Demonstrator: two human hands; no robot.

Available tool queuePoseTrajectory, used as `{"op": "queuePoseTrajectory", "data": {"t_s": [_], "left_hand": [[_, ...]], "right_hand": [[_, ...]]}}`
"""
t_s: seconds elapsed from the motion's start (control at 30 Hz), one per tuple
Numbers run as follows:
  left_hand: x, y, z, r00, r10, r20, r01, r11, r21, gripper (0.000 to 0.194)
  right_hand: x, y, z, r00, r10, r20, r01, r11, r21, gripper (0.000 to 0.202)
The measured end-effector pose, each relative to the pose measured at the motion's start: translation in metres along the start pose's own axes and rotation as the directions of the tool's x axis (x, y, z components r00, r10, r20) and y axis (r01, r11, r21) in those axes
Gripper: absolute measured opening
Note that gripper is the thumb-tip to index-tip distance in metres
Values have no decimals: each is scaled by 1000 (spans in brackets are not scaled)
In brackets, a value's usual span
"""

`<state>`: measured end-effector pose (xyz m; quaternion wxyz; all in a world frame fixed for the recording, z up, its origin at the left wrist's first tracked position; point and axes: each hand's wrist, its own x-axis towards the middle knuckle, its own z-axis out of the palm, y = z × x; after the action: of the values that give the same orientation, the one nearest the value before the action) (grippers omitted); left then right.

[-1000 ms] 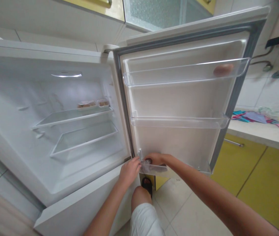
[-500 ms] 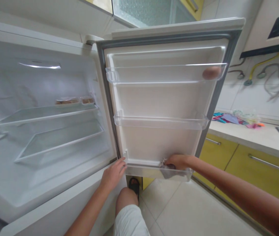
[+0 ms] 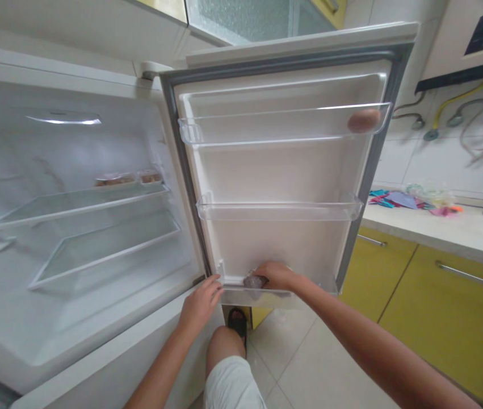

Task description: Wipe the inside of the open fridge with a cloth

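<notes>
My right hand (image 3: 276, 275) reaches into the lowest clear bin (image 3: 241, 297) of the open fridge door. Its fingers are closed on a greyish-purple crumpled bundle (image 3: 255, 280), whose exact kind I cannot make out. The bundle sits low in the bin, left of the fingers, partly covered by them. At the bin's hinge-side end, my left hand (image 3: 202, 298) rests with its fingers stretched out against the bin's corner. It appears to hold nothing.
The fridge door (image 3: 284, 170) stands wide open, with a brown rounded item (image 3: 364, 120) in its top bin. Packaged food (image 3: 116, 179) lies on the upper glass shelf (image 3: 83, 197). On the right, colourful cloths or bags (image 3: 398, 199) lie on the counter (image 3: 428, 227) above yellow cabinets (image 3: 458, 307).
My right hand has moved left along the lowest bin with the crumpled bundle, toward the hinge side. My left hand stays at the bin's corner. The view has shifted slightly.
</notes>
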<state>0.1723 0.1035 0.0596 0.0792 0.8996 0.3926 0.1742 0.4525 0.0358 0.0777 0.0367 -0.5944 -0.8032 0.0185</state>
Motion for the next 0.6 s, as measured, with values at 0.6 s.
{"op": "queuePoseTrajectory", "data": {"t_s": [0.6], "left_hand": [[13,21,7,964,266,-18,-267,962,-60,31]], "right_hand": [[-100,44,-50,691,13,-723,-382,856,-349,58]]}}
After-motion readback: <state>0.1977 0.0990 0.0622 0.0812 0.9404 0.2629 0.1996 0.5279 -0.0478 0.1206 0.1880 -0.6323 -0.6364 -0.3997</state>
